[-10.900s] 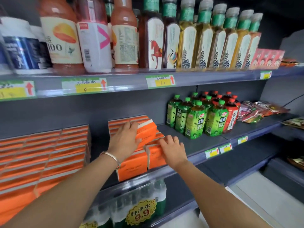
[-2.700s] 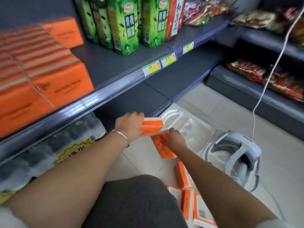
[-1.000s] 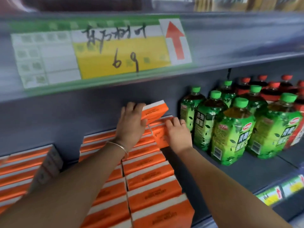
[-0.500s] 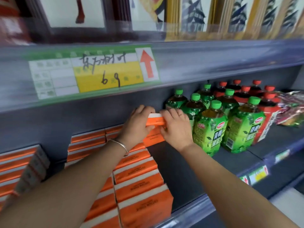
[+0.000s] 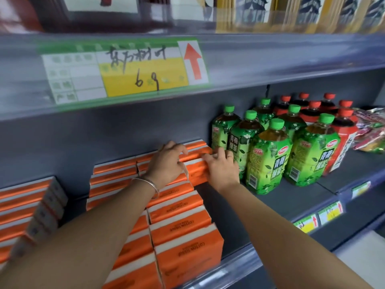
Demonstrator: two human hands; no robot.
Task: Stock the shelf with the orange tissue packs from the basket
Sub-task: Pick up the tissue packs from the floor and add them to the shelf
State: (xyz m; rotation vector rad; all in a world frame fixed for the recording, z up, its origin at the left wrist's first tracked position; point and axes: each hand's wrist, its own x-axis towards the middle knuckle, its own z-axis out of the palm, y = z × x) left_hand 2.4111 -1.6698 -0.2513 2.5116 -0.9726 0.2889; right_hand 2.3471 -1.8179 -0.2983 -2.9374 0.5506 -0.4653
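Orange tissue packs stand in rows on the grey middle shelf. At the back of the right row, against the shelf's rear wall, sits the rearmost orange tissue pack. My left hand, with a silver bracelet on its wrist, curls its fingers over the top of this pack, thumb on its front. My right hand lies with straight fingers against the right end of the rear packs, pressing them. The basket is out of view.
Green tea bottles stand right beside my right hand, with red-capped bottles and snack bags further right. A second stack of orange packs is at the left. The upper shelf edge with a price tag hangs close overhead.
The pack held up in both hands half a second ago now sits down at the back of the row. My right hand has slid from its top to its right end.
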